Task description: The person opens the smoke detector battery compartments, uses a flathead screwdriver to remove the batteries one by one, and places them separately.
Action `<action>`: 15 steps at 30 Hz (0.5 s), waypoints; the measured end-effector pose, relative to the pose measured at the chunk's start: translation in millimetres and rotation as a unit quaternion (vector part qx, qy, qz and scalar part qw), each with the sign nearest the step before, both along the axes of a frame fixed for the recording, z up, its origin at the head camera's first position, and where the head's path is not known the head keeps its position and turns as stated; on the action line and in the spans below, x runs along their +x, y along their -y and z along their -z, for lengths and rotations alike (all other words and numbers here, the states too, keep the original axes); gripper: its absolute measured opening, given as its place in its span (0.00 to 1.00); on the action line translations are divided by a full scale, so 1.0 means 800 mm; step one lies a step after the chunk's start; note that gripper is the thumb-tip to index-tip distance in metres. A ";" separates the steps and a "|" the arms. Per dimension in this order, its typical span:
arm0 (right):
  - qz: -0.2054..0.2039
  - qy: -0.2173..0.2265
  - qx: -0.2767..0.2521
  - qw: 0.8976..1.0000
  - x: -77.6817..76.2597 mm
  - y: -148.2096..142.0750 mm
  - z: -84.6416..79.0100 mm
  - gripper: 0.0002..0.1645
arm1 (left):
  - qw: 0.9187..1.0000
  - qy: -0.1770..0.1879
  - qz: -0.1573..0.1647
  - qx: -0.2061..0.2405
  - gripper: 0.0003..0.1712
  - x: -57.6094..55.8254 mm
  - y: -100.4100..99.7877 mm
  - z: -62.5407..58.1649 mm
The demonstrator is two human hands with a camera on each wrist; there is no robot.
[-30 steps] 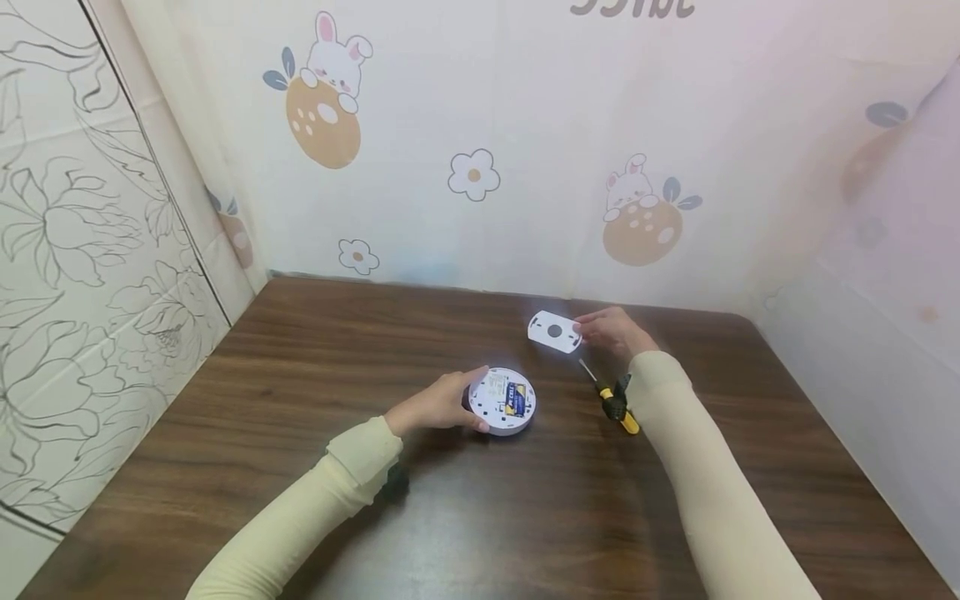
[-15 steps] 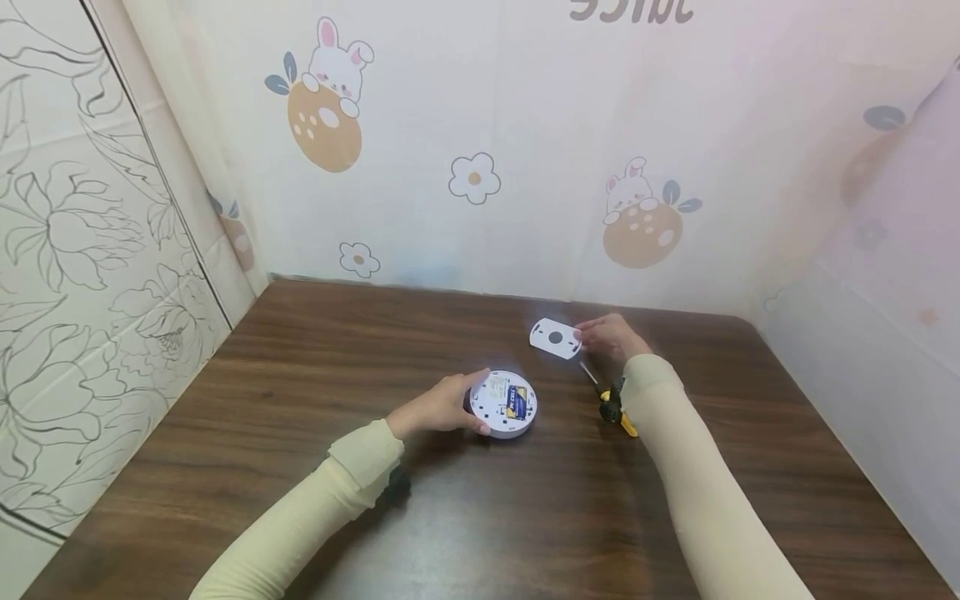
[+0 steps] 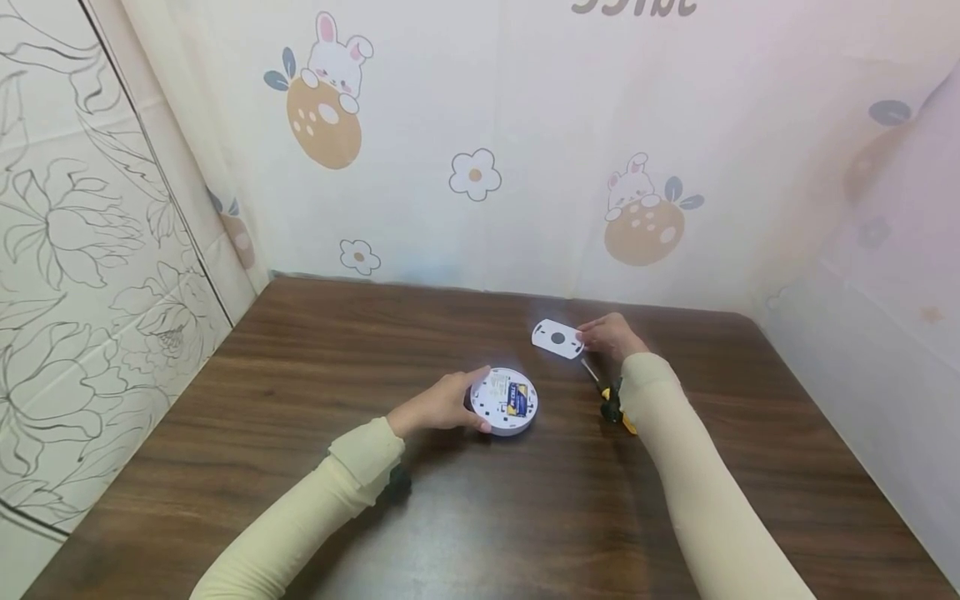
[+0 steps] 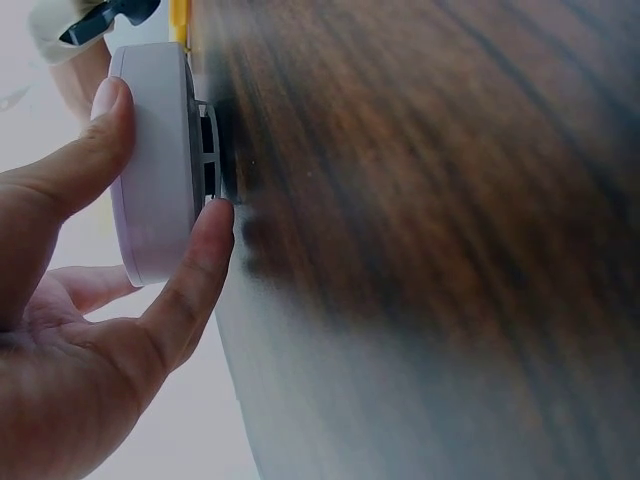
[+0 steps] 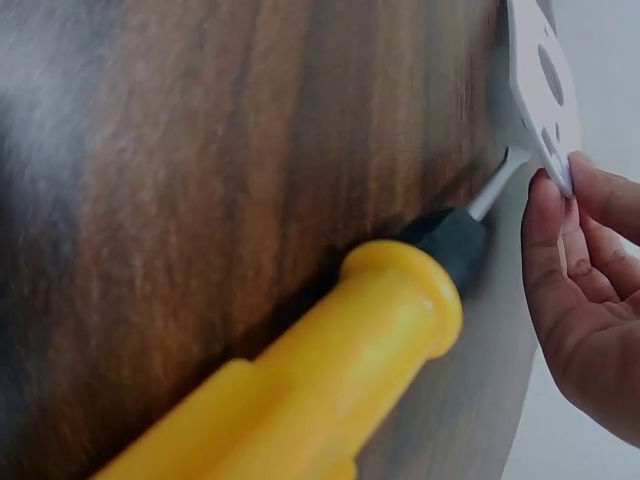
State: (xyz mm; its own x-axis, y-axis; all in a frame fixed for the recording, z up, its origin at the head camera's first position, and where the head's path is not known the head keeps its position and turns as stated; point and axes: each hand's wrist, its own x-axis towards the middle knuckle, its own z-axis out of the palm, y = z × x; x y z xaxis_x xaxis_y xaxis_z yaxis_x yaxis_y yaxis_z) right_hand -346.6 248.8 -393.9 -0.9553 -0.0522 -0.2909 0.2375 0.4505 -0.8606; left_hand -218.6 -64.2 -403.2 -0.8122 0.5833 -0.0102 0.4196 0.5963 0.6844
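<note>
My left hand (image 3: 442, 404) grips the rim of a round white smoke detector (image 3: 491, 410), its back with a blue-and-yellow battery (image 3: 517, 400) facing up. In the left wrist view, thumb and fingers span the detector's side (image 4: 160, 170), close over the table. Farther back on the right, my right hand (image 3: 611, 335) pinches one end of a flat white mounting plate (image 3: 547, 335) with a round hole in its middle. The right wrist view shows the plate's corner (image 5: 545, 90) between thumb and fingertips, tilted off the table.
A yellow-and-black screwdriver (image 3: 604, 393) lies on the brown wooden table (image 3: 480, 517) below my right wrist, its tip toward the plate. In the right wrist view its yellow handle (image 5: 340, 350) is near. A patterned curtain (image 3: 525, 100) hangs behind the table.
My right hand has lowered the mounting plate slightly and shifted it a touch right. My left hand and the smoke detector have stayed nearly in place.
</note>
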 end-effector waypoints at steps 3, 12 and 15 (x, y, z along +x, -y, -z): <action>-0.005 -0.008 0.014 1.000 0.000 0.002 0.002 0.22 | 1.000 0.002 -0.001 -0.004 0.55 -0.001 0.000 0.001; -0.005 -0.033 0.083 0.996 -0.002 0.006 0.002 0.18 | 1.000 0.011 -0.005 -0.004 0.55 -0.002 0.000 0.000; -0.005 -0.037 0.095 0.995 -0.003 0.007 0.002 0.18 | 1.000 0.012 -0.005 -0.003 0.55 -0.002 0.000 0.000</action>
